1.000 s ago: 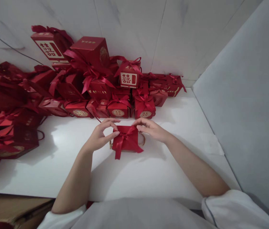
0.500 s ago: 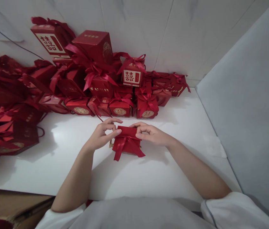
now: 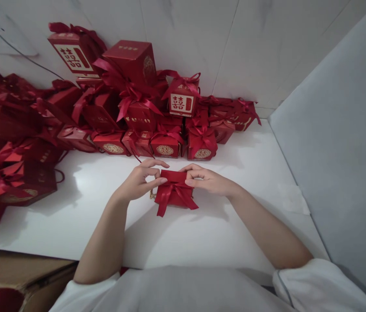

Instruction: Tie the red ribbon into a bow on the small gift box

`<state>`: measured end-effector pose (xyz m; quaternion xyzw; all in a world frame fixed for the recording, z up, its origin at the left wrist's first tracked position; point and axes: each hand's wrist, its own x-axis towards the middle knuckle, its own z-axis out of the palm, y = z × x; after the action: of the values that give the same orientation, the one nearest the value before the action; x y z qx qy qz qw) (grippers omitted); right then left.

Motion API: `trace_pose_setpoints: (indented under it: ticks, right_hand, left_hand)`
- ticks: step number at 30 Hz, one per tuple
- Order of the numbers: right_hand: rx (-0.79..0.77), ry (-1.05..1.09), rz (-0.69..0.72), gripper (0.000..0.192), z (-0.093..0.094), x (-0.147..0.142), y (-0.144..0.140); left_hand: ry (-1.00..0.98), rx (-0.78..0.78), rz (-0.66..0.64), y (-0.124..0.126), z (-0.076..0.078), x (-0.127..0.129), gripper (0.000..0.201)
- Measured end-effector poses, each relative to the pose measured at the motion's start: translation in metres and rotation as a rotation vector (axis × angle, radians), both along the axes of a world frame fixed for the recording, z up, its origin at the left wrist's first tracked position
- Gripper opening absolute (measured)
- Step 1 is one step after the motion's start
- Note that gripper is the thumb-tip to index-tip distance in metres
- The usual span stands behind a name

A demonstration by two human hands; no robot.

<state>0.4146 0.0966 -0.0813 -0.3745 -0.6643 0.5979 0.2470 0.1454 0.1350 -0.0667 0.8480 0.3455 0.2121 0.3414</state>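
A small red gift box with a red ribbon bow stands on the white table in front of me. My left hand pinches the ribbon at the box's left top corner with thumb and forefinger. From the right, my right hand pinches the ribbon at the box's top edge. The bow's tails hang down over the front of the box. A thin gold cord handle peeks out beside the box at its lower left.
A heap of finished red gift boxes with bows lines the back wall. More red boxes crowd the table's left side. A grey panel walls off the right. A brown cardboard box sits below the table's left front edge.
Both hands have drawn closer together on the bow, and the right hand's fingers have curled onto the ribbon. The box stays in place.
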Motion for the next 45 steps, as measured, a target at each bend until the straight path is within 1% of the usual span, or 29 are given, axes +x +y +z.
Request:
trace_pose_setpoints:
  ticks: [2, 4, 7, 9, 10, 11, 12, 15, 16, 17, 18, 19, 21, 23, 25, 27, 30, 33, 36, 39, 41, 43, 45]
  right_hand:
    - [0.014, -0.007, 0.012, 0.035, -0.001, 0.000, 0.001]
    - [0.055, -0.017, 0.006, 0.035, -0.002, 0.001, 0.001]
    - [0.106, -0.030, -0.039, 0.034, 0.000, 0.003, 0.000]
    - [0.115, -0.036, -0.076, 0.034, 0.003, 0.005, -0.001]
    - [0.110, -0.035, -0.098, 0.034, 0.004, 0.006, -0.001]
    - [0.099, -0.029, -0.122, 0.035, 0.004, 0.008, -0.001]
    - [0.082, -0.016, -0.149, 0.035, 0.004, 0.009, -0.001]
    - [0.028, 0.036, -0.225, 0.035, -0.004, 0.015, 0.005]
    - [0.015, 0.045, -0.248, 0.035, -0.009, 0.016, 0.007]
    - [0.006, 0.052, -0.275, 0.035, -0.015, 0.018, 0.010]
    - [0.002, 0.057, -0.303, 0.036, -0.021, 0.019, 0.013]
    - [0.005, 0.067, -0.330, 0.037, -0.028, 0.019, 0.015]
    - [0.043, 0.114, -0.382, 0.039, -0.038, 0.018, 0.019]
    - [0.101, 0.190, -0.426, 0.041, -0.043, 0.015, 0.021]
    - [0.143, 0.277, -0.473, 0.042, -0.046, 0.010, 0.022]
    - [0.165, 0.366, -0.538, 0.043, -0.047, 0.007, 0.021]
    - [0.182, 0.475, -0.677, 0.041, -0.053, 0.005, 0.018]
    - [0.166, 0.512, -0.757, 0.040, -0.064, 0.006, 0.009]
    - [0.069, 0.534, -0.761, 0.041, -0.077, 0.007, -0.005]
    - [-0.033, 0.576, -0.758, 0.046, -0.087, 0.004, -0.017]
    - [-0.029, 0.606, -0.763, 0.047, -0.091, 0.000, -0.022]
    - [0.006, 0.635, -0.780, 0.049, -0.092, -0.004, -0.023]
    - [0.017, 0.639, -0.785, 0.053, -0.091, -0.008, -0.023]
  left_hand:
    - [-0.010, -0.012, 0.007, 0.000, -0.001, 0.000, 0.035]
    - [-0.053, -0.077, 0.031, 0.000, -0.005, 0.002, 0.035]
    - [-0.205, -0.281, 0.083, -0.004, -0.011, 0.010, 0.031]
    - [-0.302, -0.392, 0.073, -0.006, -0.014, 0.014, 0.025]
    - [-0.325, -0.410, 0.048, -0.007, -0.014, 0.016, 0.024]
    - [-0.322, -0.407, 0.005, -0.007, -0.014, 0.015, 0.030]
    - [-0.296, -0.388, -0.049, -0.007, -0.014, 0.014, 0.045]
    - [-0.149, -0.354, -0.209, -0.002, -0.016, 0.004, 0.102]
    - [-0.093, -0.365, -0.244, 0.001, -0.018, 0.001, 0.114]
    - [-0.039, -0.377, -0.265, 0.003, -0.021, -0.002, 0.120]
    - [0.009, -0.384, -0.276, 0.006, -0.024, -0.004, 0.119]
    - [0.051, -0.382, -0.284, 0.008, -0.028, -0.004, 0.114]
    - [0.101, -0.346, -0.296, 0.010, -0.035, -0.002, 0.097]
    - [0.095, -0.292, -0.292, 0.010, -0.042, 0.003, 0.081]
    - [0.021, -0.283, -0.259, 0.007, -0.048, 0.012, 0.074]
    - [-0.116, -0.335, -0.201, 0.002, -0.054, 0.021, 0.076]
    - [-0.336, -0.453, -0.110, -0.004, -0.063, 0.036, 0.083]
    - [-0.455, -0.485, -0.034, -0.005, -0.070, 0.047, 0.093]
    - [-0.493, -0.457, 0.011, -0.001, -0.075, 0.051, 0.103]
    - [-0.490, -0.425, 0.034, 0.003, -0.079, 0.052, 0.106]
    - [-0.484, -0.426, 0.038, 0.004, -0.082, 0.051, 0.107]
    - [-0.487, -0.429, 0.032, 0.005, -0.083, 0.050, 0.107]
    - [-0.474, -0.418, 0.006, 0.005, -0.082, 0.050, 0.103]
